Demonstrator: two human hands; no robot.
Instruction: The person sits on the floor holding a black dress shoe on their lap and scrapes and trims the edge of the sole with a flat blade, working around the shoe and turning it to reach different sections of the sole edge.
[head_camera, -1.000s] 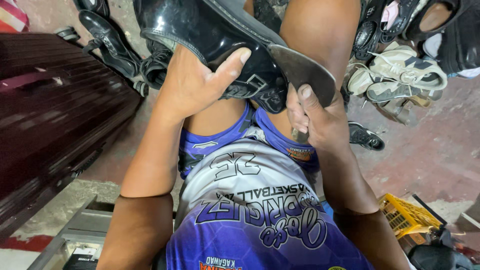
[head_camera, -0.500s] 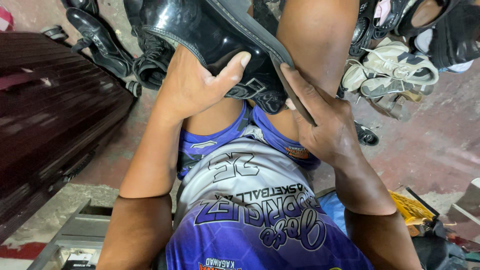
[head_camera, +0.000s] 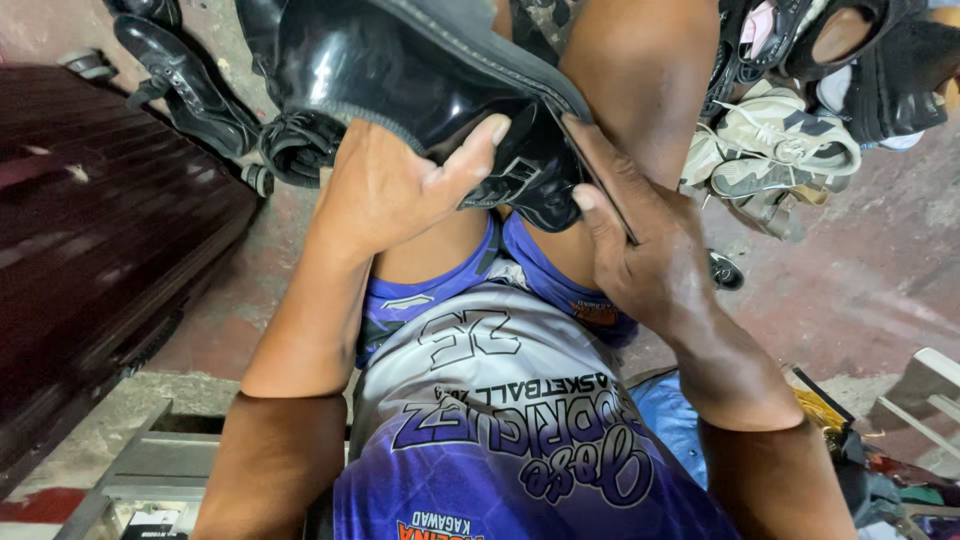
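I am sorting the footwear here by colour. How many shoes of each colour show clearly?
Black shoes: 3, the glossy shoe under the left hand and right hand, a floor shoe, a sandal.
Pale sneakers: 1.
Total: 4.

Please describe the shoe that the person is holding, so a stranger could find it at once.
Look at the person's bare knees at the top centre. Between them, both hands, left hand and right hand, grip a glossy black shoe. Unlike the pale sneakers on the floor, it is lifted and shiny.
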